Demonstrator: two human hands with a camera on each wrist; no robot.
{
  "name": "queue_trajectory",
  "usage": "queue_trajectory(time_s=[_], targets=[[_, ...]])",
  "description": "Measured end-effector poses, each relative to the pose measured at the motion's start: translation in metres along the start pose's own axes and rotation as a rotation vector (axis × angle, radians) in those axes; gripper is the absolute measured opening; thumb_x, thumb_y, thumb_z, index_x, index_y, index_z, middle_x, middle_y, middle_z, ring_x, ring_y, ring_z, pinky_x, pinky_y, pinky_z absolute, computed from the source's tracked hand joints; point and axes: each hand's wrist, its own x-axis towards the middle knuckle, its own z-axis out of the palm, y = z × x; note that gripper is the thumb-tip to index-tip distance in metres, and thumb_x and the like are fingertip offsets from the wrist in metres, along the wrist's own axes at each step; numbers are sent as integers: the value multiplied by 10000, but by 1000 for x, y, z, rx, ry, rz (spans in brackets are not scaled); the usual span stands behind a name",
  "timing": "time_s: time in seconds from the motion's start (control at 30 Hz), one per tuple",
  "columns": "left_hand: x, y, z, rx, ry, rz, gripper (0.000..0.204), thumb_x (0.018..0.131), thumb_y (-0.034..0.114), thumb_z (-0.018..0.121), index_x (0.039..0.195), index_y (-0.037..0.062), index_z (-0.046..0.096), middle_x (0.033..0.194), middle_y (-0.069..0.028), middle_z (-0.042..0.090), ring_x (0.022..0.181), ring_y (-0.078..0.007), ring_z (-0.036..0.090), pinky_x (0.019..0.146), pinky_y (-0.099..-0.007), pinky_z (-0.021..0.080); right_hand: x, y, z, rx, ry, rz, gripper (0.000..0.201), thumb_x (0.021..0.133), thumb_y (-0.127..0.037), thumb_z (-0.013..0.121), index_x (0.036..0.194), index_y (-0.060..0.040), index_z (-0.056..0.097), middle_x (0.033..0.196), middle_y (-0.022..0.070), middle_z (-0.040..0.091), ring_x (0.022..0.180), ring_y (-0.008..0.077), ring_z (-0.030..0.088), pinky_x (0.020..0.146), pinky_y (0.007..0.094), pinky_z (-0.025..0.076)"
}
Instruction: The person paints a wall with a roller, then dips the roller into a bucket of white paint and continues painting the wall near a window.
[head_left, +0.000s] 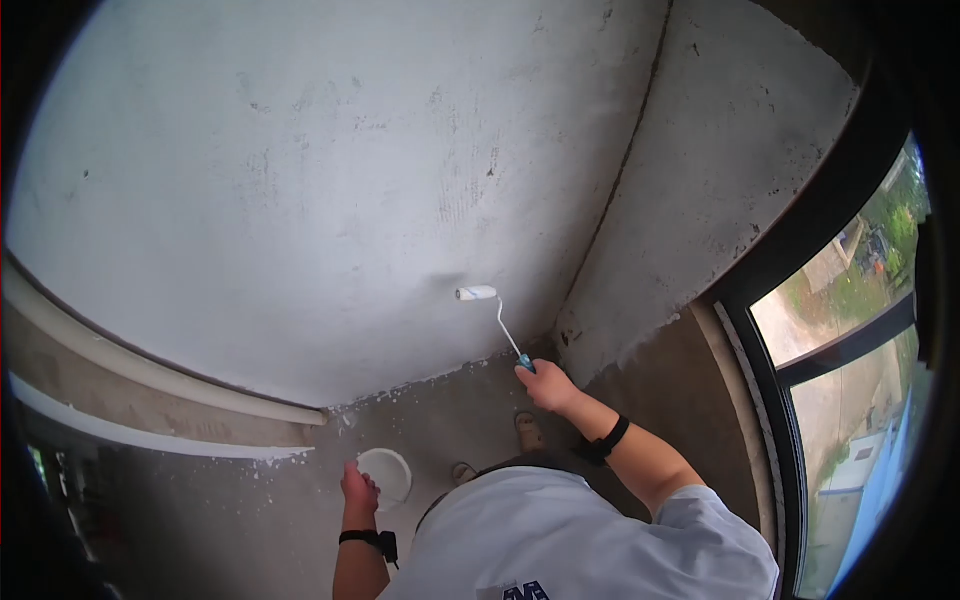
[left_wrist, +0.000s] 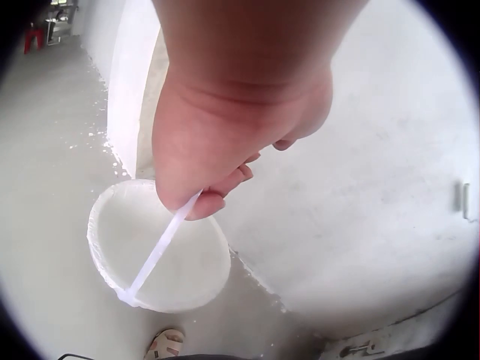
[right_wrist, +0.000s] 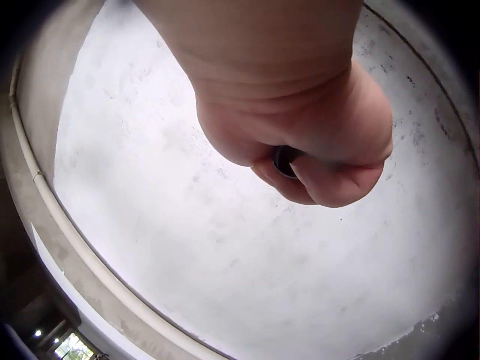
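Observation:
My right hand (head_left: 548,386) grips the blue handle of a small paint roller (head_left: 476,293), reaching out in front of the body. Its white sleeve lies close to the pale wall (head_left: 300,200), with a shadow just above it. In the right wrist view, curled fingers (right_wrist: 337,186) wrap the handle, whose dark end (right_wrist: 285,160) shows in the fist; the roller head is hidden there. Low on the left, my left hand (head_left: 359,488) holds a white bucket (left_wrist: 94,232) by its thin white bail (left_wrist: 159,253). The bucket hangs below the fingers, pale inside.
A window (head_left: 790,375) with a dark frame stands at the right. A pale pipe (head_left: 150,365) runs along the left side of the wall. White splatters mark the grey floor (head_left: 250,520), and a sandaled foot (head_left: 528,432) shows near the wall's base.

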Motion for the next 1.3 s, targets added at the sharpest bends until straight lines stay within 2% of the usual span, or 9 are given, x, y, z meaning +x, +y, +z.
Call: queue_trajectory(time_s=[0.07,0.1,0.13,0.2,0.3,0.53,0.63,0.87,1.3], targets=[[-35,22,43,-50,-82,106,197,872,335,583,851,158,500,684,36,418,532,-92,397,471,-297,353,-32,2,-24,-19,-31,4,377,966,-368,583,860,-9,539,645,76,562,523,160,544,476,348,443],[-41,29,58,-63,-119,148,172,879,309,580,866,156,501,688,36,423,542,-93,405,476,-292,356,-43,6,-34,-158,4,-19,369,960,-366,590,860,-12,559,673,116,606,570,238,601,545,394,469],[-48,36,74,-37,-142,203,164,884,294,575,891,150,498,709,30,436,556,-94,416,496,-299,375,-55,3,-41,-162,-38,-13,369,960,-366,590,860,-12,559,673,116,606,570,238,601,545,394,469],[-64,53,103,-103,-180,159,176,892,289,561,912,129,490,733,16,449,588,-107,434,535,-310,398,-75,-7,-53,-353,51,-69,346,946,-358,609,865,-22,584,732,166,652,670,354,638,626,441,481],[-73,64,136,-113,-291,197,195,903,301,540,930,115,485,786,0,468,645,-124,453,603,-327,424,-85,-17,-58,-422,-86,-18,341,926,-369,614,937,-29,593,825,212,680,802,428,649,695,484,511],[-136,89,208,-74,-514,263,229,892,376,517,853,168,429,833,-25,463,729,-156,443,703,-346,411,-77,-33,-28,-420,35,-227,269,881,-287,676,1002,-56,607,837,169,685,778,379,665,659,462,524],[-141,90,220,-62,-573,278,252,924,380,512,943,132,470,852,-5,482,749,-139,471,707,-344,434,-74,-40,-22,-431,99,-274,245,864,-250,690,997,-61,609,839,153,678,762,367,665,641,453,529],[-160,97,239,-40,-546,268,252,930,395,504,923,149,450,839,2,461,743,-129,448,675,-316,401,-65,-38,-31,-528,195,-437,153,815,-162,681,918,-76,607,778,120,632,688,340,647,585,439,523],[-170,107,231,0,-526,231,229,916,394,465,860,185,392,755,5,403,602,-95,314,524,-251,261,-61,-46,-22,-654,93,-356,139,817,-88,579,953,-67,560,858,141,627,764,322,659,639,425,539]])
